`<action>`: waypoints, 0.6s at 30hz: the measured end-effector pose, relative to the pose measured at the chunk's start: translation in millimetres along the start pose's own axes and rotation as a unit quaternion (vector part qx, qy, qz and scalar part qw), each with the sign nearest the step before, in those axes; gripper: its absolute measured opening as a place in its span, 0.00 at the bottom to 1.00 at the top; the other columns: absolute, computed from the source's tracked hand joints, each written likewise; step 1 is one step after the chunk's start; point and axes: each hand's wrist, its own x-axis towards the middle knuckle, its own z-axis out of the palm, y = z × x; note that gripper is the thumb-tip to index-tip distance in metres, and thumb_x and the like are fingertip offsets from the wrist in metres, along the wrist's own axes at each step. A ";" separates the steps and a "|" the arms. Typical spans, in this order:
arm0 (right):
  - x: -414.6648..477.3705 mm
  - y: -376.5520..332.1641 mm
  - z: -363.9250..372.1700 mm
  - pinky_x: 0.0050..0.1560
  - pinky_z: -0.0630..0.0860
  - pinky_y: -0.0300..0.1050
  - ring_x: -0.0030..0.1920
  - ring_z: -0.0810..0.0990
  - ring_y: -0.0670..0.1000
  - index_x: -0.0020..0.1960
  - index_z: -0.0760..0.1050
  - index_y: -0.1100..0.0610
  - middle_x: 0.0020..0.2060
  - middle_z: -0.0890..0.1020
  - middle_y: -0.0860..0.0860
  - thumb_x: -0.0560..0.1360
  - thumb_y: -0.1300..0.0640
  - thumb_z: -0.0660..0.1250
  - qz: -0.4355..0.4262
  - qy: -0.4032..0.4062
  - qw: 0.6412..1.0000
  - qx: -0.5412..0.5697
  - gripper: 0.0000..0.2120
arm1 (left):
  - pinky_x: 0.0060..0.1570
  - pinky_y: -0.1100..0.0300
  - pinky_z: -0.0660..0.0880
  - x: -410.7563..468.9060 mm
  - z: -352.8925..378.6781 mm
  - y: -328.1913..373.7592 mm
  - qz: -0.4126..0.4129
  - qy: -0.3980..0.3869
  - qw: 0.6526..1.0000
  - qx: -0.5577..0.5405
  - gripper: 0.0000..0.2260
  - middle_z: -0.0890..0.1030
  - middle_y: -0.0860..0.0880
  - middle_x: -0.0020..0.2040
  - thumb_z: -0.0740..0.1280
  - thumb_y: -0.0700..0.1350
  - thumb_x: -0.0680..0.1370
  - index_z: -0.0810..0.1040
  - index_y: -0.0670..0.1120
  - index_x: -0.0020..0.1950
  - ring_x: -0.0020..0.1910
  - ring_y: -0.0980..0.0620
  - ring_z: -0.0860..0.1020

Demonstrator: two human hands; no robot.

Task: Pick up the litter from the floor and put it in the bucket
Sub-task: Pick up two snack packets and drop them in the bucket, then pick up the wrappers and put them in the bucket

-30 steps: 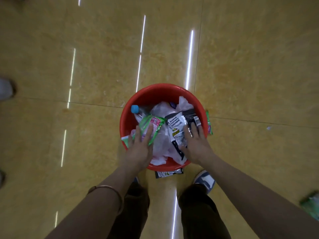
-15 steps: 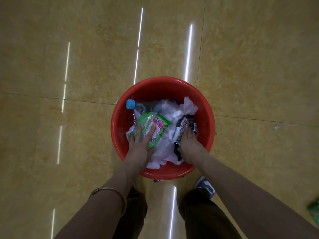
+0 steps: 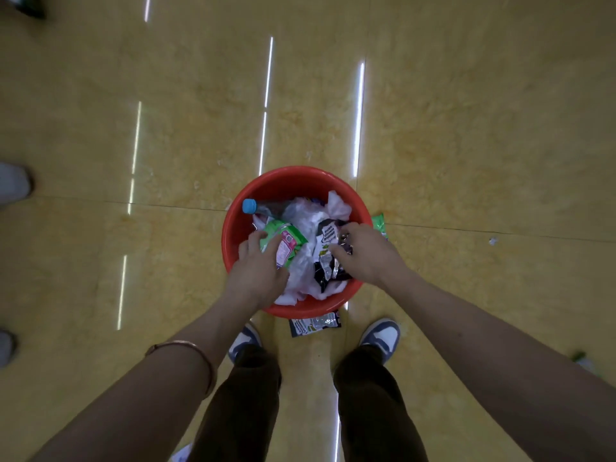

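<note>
A red bucket (image 3: 283,176) stands on the floor in front of my feet, full of litter. In it lie a clear bottle with a blue cap (image 3: 249,206), a white plastic bag (image 3: 306,221), a green snack wrapper (image 3: 286,243) and a black-and-white foil wrapper (image 3: 325,258). My left hand (image 3: 258,271) lies flat on the green wrapper with its fingers spread. My right hand (image 3: 365,253) is over the bucket's right side, its fingers curled on the crinkled black foil wrapper.
A black wrapper (image 3: 315,325) lies on the yellow tiles between the bucket and my shoes. A green wrapper (image 3: 379,223) sticks out behind the bucket's right rim. A small scrap (image 3: 492,241) and green litter (image 3: 580,358) lie further right. Another person's shoes (image 3: 13,185) are at the left edge.
My right hand has shifted right and up inside the bucket and curled its fingers on the black wrapper. The left hand stays on the green wrapper. The view has pulled back.
</note>
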 end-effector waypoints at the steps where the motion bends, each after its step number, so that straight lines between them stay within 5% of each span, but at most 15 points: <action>1: -8.1 -3.6 -16.7 0.51 0.74 0.49 0.54 0.77 0.57 0.63 0.71 0.59 0.55 0.77 0.56 0.77 0.46 0.62 -0.010 0.017 1.000 0.012 0.22 | 0.63 0.49 0.68 -5.5 -12.8 9.3 0.010 0.007 1.000 -0.027 0.26 0.61 0.43 0.71 0.63 0.46 0.77 0.60 0.48 0.74 0.69 0.43 0.61; 8: -77.0 -21.9 -140.3 0.51 0.78 0.50 0.48 0.79 0.49 0.61 0.73 0.54 0.48 0.80 0.46 0.75 0.41 0.63 -0.059 0.098 0.990 0.088 0.22 | 0.49 0.65 0.67 -55.5 -111.0 93.3 0.109 0.093 0.980 -0.141 0.18 0.75 0.51 0.57 0.63 0.43 0.78 0.70 0.48 0.68 0.50 0.56 0.74; 18: -196.9 -57.7 -245.0 0.49 0.77 0.48 0.44 0.79 0.43 0.63 0.72 0.51 0.46 0.80 0.43 0.75 0.41 0.62 -0.158 0.112 0.976 0.100 0.21 | 0.52 0.63 0.74 -195.2 -204.6 172.7 0.113 0.164 0.965 -0.169 0.15 0.70 0.52 0.58 0.63 0.46 0.79 0.72 0.48 0.66 0.52 0.56 0.76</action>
